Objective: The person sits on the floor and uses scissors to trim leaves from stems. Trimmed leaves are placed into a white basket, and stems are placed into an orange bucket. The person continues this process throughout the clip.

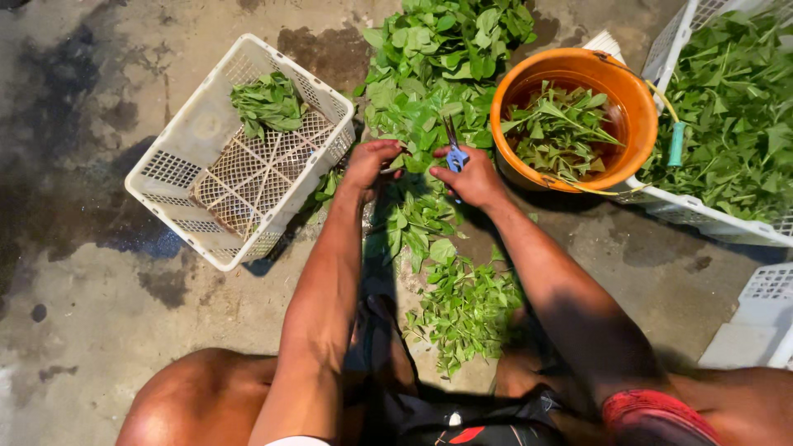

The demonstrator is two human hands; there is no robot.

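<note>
Fingers [376, 161] around leafy stems [413, 124], scissors [453, 149] just beside.

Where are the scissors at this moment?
In the head view, the blue-handled scissors are in the right hand, just left of the orange bucket, blades pointing up into the pile of green leaves.

Bare wet concrete floor [74, 272] lay open at the frame's left; a white basket [178, 169], leaf pile [429, 91] and orange bucket [632, 111] crowded the upper middle and right.
</note>
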